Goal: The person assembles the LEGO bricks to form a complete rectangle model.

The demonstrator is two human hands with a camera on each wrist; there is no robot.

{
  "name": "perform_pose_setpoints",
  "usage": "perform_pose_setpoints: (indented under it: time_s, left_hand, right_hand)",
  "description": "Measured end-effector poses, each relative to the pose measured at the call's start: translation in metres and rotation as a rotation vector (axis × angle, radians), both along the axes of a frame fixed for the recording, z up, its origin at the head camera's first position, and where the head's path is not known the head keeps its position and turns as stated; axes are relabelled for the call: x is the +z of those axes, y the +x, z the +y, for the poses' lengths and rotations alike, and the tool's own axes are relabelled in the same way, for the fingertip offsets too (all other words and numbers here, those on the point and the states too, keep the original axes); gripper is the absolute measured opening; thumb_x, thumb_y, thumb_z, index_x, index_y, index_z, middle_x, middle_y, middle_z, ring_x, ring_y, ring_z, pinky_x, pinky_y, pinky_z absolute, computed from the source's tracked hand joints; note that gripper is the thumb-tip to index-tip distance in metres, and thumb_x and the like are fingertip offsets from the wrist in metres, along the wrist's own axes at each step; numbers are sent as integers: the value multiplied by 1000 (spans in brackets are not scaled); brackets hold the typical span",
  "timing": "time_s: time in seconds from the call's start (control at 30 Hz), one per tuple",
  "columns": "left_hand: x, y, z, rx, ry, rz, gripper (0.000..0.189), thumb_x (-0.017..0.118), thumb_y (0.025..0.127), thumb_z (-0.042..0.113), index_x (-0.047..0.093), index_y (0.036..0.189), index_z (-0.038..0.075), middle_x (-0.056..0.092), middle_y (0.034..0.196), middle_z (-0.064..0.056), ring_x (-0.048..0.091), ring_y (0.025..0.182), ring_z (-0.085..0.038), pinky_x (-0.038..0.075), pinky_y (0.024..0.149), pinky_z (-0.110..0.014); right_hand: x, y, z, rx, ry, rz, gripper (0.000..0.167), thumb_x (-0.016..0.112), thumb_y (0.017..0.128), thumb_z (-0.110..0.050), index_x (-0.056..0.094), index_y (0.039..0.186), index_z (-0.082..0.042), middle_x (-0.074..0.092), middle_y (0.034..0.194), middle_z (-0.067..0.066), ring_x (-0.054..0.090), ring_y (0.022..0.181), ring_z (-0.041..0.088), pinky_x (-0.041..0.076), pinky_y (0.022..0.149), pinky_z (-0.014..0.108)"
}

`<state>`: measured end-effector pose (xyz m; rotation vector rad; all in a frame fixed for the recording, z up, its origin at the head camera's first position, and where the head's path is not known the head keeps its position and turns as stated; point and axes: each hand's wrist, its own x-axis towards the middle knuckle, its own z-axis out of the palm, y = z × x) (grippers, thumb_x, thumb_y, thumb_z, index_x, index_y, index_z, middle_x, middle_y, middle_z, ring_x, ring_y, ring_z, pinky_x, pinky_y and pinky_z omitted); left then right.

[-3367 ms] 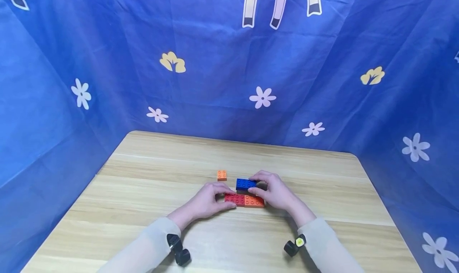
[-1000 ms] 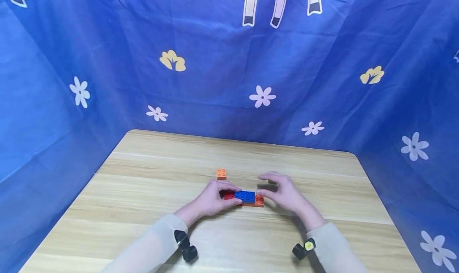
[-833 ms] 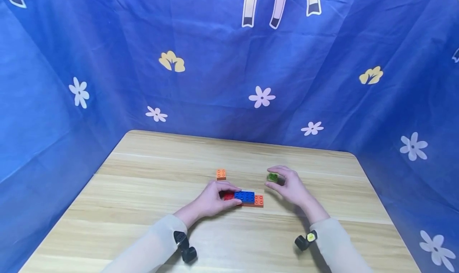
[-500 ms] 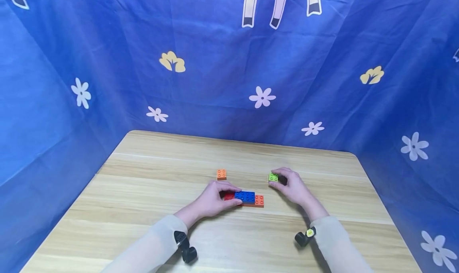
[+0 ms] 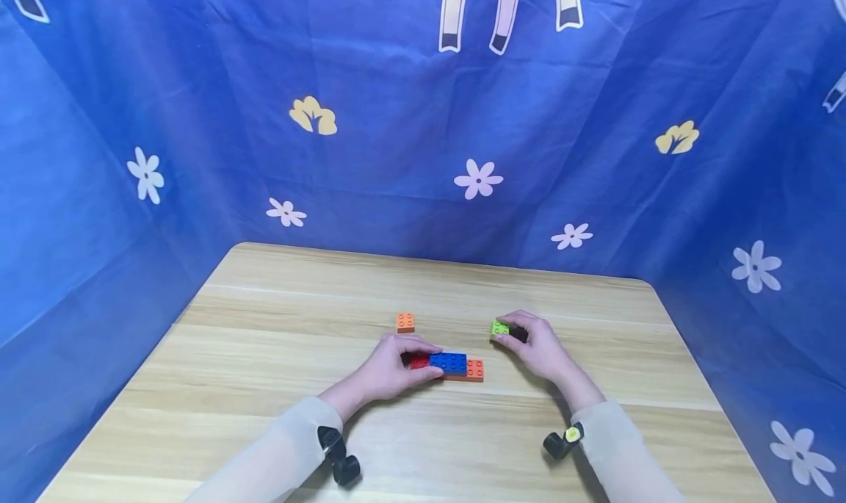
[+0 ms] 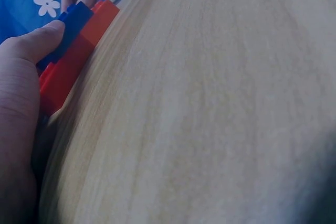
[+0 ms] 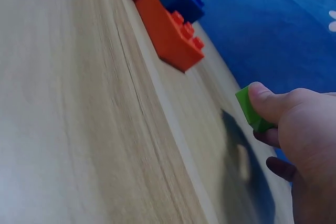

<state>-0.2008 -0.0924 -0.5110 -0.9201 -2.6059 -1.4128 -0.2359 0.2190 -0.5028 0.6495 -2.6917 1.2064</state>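
Note:
A blue brick [image 5: 449, 363] sits across a red brick [image 5: 419, 360] and an orange brick [image 5: 475, 370], which lie end to end on the table. My left hand [image 5: 385, 369] grips the left end of this build, its thumb pressed on the blue brick's [image 6: 76, 23] side in the left wrist view. To the right, my right hand [image 5: 540, 349] pinches a small lime green brick [image 5: 499, 328] between thumb and fingers. In the right wrist view the green brick [image 7: 250, 109] is raised over the table, its shadow apart from it. The left fingers hide part of the red brick.
A small orange brick [image 5: 405, 322] with a square top lies behind the left hand. The wooden table [image 5: 317, 286] is bordered at the back and sides by a blue patterned curtain [image 5: 390, 165]. Each wrist carries a small black camera [image 5: 346, 468].
The blue brick has gone from my right hand down onto the red and orange bricks. My right hand has let go of it, moved right and picked up the green brick. The left keeps its place.

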Motion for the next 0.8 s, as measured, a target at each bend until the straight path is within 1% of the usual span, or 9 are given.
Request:
perform_pose_setpoints:
  time_s: [0.1, 0.23, 0.33, 0.57, 0.8]
  left_hand:
    - [0, 0, -1, -7, 8, -6, 39, 76, 75, 42, 70, 108, 24, 65, 101, 14, 58, 96, -6, 46, 85, -27]
    - [1, -1, 0, -13, 12, -14, 39, 76, 75, 43, 69, 109, 24, 65, 102, 14, 58, 96, -6, 46, 84, -27]
    - [1, -1, 0, -13, 9, -21, 39, 76, 74, 43, 69, 109, 25, 65, 102, 14, 58, 96, -6, 46, 84, -27]
    - [0, -2, -1, -5, 1, -34, 39, 76, 74, 44, 70, 108, 26, 64, 102, 14, 58, 97, -5, 45, 85, -27]
    - [1, -1, -1, -5, 1, -28, 39, 76, 74, 43, 70, 108, 26, 65, 101, 15, 58, 97, -5, 46, 84, -27]
  right_hand:
    - [5, 5, -3, 15, -18, -7, 33, 71, 83, -27, 66, 113, -16, 62, 106, -11, 57, 100, 10, 45, 91, 35]
    - [11, 13, -8, 51, -53, -16, 32, 72, 82, -25, 67, 112, -14, 62, 104, -10, 58, 97, 8, 46, 89, 33]
    - [14, 19, -12, 79, -72, -18, 34, 72, 82, -25, 66, 113, -12, 62, 106, -9, 58, 97, 8, 46, 90, 33]
    - [16, 32, -20, 104, -41, 6, 37, 74, 80, -26, 66, 114, -15, 61, 109, -11, 56, 102, 8, 44, 93, 35]
    - [16, 42, -27, 138, -15, 9, 38, 73, 81, -28, 65, 116, -14, 61, 112, -11, 55, 106, 8, 40, 96, 38]
